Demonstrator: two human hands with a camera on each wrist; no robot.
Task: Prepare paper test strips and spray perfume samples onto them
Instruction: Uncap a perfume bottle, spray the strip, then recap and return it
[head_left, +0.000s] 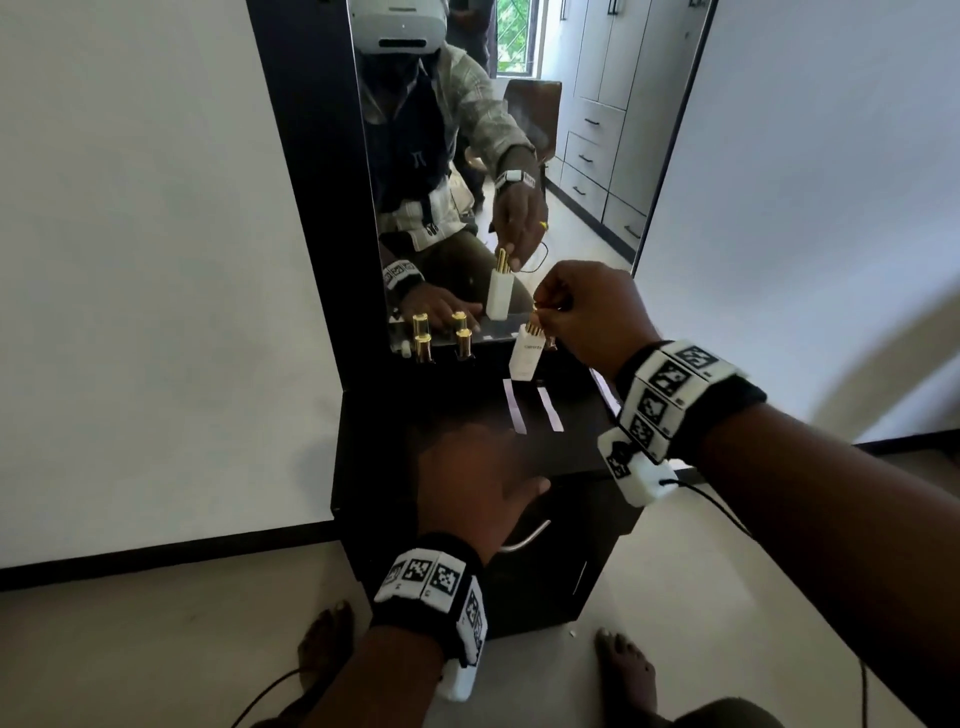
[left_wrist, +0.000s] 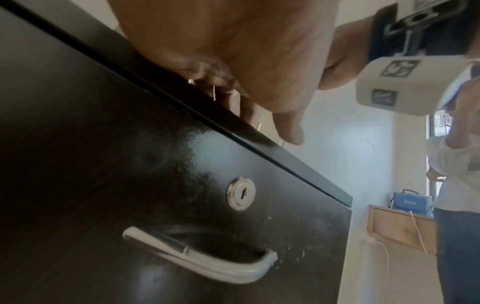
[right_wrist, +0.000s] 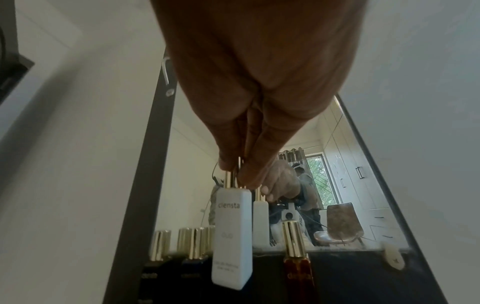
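The right hand (head_left: 592, 312) pinched the gold cap of a white perfume bottle (head_left: 525, 354) between its fingers (right_wrist: 231, 162), holding it upright and lifted near the bench's (head_left: 467, 415) back edge, by the mirror (head_left: 519, 156). Two paper strips (head_left: 532, 413) lay side by side just in front of it. The left hand (head_left: 470, 483) rested flat, fingers extended, at the front edge, holding nothing. Gold-capped dark bottles (head_left: 441, 345) stood at the back left.
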